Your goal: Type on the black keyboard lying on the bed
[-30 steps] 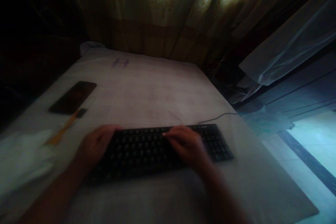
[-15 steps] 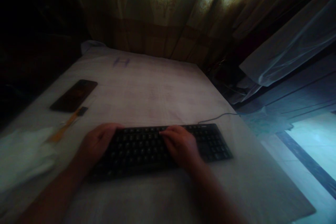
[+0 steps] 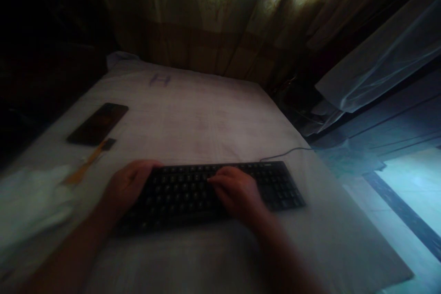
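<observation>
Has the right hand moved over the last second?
Yes, slightly: judged against the keyboard, the right hand has shifted left across the keys, away from the number pad.

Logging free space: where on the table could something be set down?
Widest: the table between keyboard and curtain, right of the phone, beyond the cable. Another patch borders the keyboard's right end and the table's right edge. Crowded: the left side, with phone, orange item, white bundle and left hand.

The keyboard (image 3: 182, 190) lies on the cloth (image 3: 213, 119), the phone (image 3: 98, 124) behind it leftward.
</observation>
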`<action>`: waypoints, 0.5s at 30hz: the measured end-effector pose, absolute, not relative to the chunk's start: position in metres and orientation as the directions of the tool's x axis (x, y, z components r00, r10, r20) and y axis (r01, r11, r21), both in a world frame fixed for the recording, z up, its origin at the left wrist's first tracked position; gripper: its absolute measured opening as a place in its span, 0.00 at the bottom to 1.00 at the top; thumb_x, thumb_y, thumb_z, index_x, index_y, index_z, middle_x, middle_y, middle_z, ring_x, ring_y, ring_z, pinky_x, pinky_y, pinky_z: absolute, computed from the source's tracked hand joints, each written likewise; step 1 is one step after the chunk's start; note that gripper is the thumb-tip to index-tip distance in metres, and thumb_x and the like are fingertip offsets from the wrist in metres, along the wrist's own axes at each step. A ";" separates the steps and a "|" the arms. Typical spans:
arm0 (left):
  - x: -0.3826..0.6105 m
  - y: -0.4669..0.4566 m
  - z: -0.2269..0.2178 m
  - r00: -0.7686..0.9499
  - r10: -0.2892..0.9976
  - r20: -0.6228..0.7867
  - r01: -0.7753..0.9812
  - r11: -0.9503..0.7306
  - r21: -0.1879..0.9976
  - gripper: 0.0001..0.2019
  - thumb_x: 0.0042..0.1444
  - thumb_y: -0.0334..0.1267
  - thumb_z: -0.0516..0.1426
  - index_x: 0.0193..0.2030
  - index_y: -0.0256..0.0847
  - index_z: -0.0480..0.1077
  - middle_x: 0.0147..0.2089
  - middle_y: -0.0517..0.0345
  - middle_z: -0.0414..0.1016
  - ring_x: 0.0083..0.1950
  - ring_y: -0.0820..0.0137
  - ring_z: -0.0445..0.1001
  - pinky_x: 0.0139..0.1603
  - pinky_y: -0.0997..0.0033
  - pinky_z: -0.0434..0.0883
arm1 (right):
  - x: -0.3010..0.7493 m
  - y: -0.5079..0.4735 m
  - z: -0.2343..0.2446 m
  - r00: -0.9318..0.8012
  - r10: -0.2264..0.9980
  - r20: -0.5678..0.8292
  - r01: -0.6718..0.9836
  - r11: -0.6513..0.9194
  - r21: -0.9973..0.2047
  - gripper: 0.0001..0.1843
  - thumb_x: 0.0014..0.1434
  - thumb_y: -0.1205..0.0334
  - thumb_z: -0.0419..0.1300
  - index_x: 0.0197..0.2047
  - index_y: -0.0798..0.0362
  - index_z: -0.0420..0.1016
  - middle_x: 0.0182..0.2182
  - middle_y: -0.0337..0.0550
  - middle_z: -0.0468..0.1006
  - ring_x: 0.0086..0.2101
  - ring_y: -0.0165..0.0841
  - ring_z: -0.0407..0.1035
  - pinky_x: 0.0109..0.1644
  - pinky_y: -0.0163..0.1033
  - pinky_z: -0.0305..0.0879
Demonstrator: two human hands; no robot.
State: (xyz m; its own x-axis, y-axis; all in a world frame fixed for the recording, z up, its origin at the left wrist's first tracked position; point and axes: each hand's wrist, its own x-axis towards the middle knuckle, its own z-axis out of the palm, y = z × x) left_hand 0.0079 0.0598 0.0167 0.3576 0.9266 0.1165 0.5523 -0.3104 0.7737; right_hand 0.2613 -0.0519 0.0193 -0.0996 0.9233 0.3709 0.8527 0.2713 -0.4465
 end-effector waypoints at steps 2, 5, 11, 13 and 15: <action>0.009 0.060 0.017 0.359 0.925 0.125 0.549 -0.317 0.773 0.21 0.57 0.52 0.47 0.38 0.42 0.76 0.42 0.50 0.80 0.47 0.58 0.77 0.55 0.54 0.70 | 0.262 -0.053 0.021 -0.113 0.929 0.354 0.848 0.275 -0.452 0.10 0.57 0.71 0.59 0.39 0.53 0.81 0.36 0.45 0.79 0.36 0.35 0.73 0.39 0.38 0.69; 0.009 0.059 0.018 0.364 0.922 0.135 0.540 -0.327 0.776 0.20 0.57 0.51 0.47 0.37 0.44 0.76 0.42 0.52 0.81 0.47 0.58 0.77 0.54 0.55 0.71 | 0.262 -0.054 0.024 -0.143 0.931 0.335 0.844 0.292 -0.450 0.10 0.57 0.71 0.60 0.39 0.53 0.81 0.36 0.45 0.79 0.36 0.35 0.73 0.39 0.38 0.69; 0.009 0.059 0.016 0.350 0.926 0.142 0.545 -0.325 0.773 0.21 0.58 0.51 0.47 0.37 0.42 0.76 0.41 0.52 0.81 0.46 0.60 0.78 0.53 0.56 0.72 | 0.264 -0.056 0.029 -0.192 0.940 0.283 0.844 0.306 -0.441 0.10 0.57 0.71 0.60 0.40 0.53 0.81 0.37 0.45 0.79 0.36 0.35 0.73 0.40 0.39 0.69; 0.008 0.059 0.015 0.348 0.925 0.149 0.550 -0.331 0.767 0.21 0.58 0.51 0.47 0.37 0.42 0.76 0.40 0.53 0.81 0.46 0.60 0.78 0.52 0.57 0.72 | 0.264 -0.057 0.030 -0.199 0.943 0.268 0.843 0.305 -0.444 0.10 0.56 0.72 0.60 0.40 0.53 0.81 0.36 0.45 0.79 0.36 0.35 0.73 0.40 0.38 0.69; 0.007 0.060 0.015 0.354 0.921 0.159 0.548 -0.343 0.763 0.20 0.58 0.51 0.47 0.37 0.43 0.77 0.40 0.54 0.81 0.46 0.60 0.78 0.52 0.58 0.73 | 0.265 -0.057 0.031 -0.211 0.942 0.261 0.837 0.312 -0.449 0.11 0.55 0.73 0.61 0.39 0.54 0.82 0.36 0.45 0.79 0.35 0.35 0.73 0.39 0.38 0.68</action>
